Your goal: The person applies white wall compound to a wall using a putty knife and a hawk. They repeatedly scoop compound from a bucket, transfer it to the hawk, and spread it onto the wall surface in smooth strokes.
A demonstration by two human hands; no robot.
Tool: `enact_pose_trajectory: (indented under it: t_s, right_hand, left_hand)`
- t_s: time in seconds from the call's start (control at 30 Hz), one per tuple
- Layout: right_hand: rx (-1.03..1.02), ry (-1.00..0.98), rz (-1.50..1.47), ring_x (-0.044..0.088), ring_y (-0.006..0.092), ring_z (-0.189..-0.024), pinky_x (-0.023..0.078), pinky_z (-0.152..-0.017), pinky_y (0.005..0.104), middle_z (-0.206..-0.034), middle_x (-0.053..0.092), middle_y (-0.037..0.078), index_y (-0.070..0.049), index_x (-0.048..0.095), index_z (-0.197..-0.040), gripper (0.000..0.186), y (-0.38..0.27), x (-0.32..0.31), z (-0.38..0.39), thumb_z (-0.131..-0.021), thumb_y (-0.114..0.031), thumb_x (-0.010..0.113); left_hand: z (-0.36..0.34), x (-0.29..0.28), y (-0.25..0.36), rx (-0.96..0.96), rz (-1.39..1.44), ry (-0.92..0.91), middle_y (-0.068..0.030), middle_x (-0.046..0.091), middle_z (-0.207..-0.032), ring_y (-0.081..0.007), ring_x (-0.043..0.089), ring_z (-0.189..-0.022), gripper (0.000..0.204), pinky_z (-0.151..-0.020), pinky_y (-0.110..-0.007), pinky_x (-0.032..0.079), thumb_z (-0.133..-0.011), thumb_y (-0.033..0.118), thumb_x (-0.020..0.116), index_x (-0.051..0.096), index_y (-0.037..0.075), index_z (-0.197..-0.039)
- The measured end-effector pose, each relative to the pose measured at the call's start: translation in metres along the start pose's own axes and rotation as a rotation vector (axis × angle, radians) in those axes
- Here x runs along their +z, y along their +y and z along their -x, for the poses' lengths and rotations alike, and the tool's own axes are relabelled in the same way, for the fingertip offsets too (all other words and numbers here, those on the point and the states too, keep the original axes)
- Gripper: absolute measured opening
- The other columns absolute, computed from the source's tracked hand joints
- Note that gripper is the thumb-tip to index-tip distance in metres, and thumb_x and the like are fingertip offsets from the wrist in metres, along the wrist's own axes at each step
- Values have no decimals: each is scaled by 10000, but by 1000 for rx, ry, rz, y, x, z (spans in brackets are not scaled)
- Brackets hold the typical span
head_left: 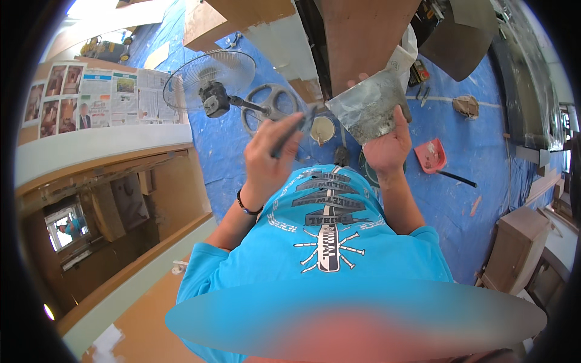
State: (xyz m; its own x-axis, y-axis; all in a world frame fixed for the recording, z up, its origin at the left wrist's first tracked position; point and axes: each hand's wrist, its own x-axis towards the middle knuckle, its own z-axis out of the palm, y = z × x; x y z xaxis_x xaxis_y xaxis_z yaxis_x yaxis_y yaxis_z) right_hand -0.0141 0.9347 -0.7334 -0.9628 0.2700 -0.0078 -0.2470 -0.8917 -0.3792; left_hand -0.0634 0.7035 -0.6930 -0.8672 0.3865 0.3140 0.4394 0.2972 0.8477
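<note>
My left hand [261, 162] is raised in front of my chest, fingers closed round the dark handle of a slim tool [289, 137]. The tool points up and to the right; its tip is too blurred to tell its exact kind. To its right, my right hand [387, 152] grips a flat, greyish, shiny plate [366, 109] smeared with grey-brown residue. The thumb lies over the plate's right side, and fingertips show at its far edge. A small gap separates the tool's tip from the plate.
A standing fan [213, 97] with a round base stands ahead to the left. Blue sheeting [230, 163] covers the floor, with a cream pail [322, 129], a red dustpan [430, 156] and a brown crumpled bundle [466, 106]. Newspaper [100, 97] lies along a left-hand ledge; wooden panels [363, 36] rise ahead.
</note>
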Motion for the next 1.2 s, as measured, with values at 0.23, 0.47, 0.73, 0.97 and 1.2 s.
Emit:
enact_pose_trajectory:
  t_s: [0.23, 0.47, 0.73, 0.97, 1.2]
  right_hand:
    - [-152, -267, -51, 330, 384, -1499, 226, -1255, 558, -1565, 379, 212, -80, 176, -1624, 748, -22, 22, -23, -999, -347, 489]
    - [-291, -361, -160, 379, 399, -1453, 246, -1241, 569, -1503, 417, 217, -97, 127, -1630, 774, -20, 32, -40, -1013, -424, 462]
    - [-284, -453, -143, 380, 439, -1440, 304, -1197, 606, -1507, 386, 225, -81, 105, -1622, 812, -18, 36, -28, -1006, -478, 453]
    - [-276, -484, -73, 393, 468, -1424, 303, -1188, 612, -1496, 395, 238, -74, 106, -1622, 837, -17, 35, -23, -982, -478, 464]
    - [-248, -482, -48, 396, 448, -1415, 271, -1198, 623, -1495, 404, 226, -94, 188, -1601, 790, -16, 34, -23, -979, -500, 459]
  left_hand:
    - [-19, 33, 46, 579, -507, -154, -64, 631, -1130, -228, 637, -991, 518, -853, -369, 529, -793, 38, 742, 684, 51, -1308]
    - [-12, 66, 56, 564, -674, -123, -30, 632, -1192, -194, 622, -1060, 546, -1116, -498, 351, -793, 142, 701, 676, 70, -1333]
    - [1, 70, 56, 597, -780, -64, -19, 662, -1192, -170, 624, -1043, 494, -1123, -529, 320, -793, 139, 741, 722, 87, -1284]
    - [6, 71, 54, 637, -790, -16, -26, 686, -1139, -175, 636, -972, 476, -1126, -535, 316, -783, 152, 718, 744, 73, -1251]
    - [7, 71, 48, 654, -788, -8, -26, 700, -1125, -175, 642, -950, 465, -1130, -543, 312, -779, 155, 693, 757, 69, -1231]
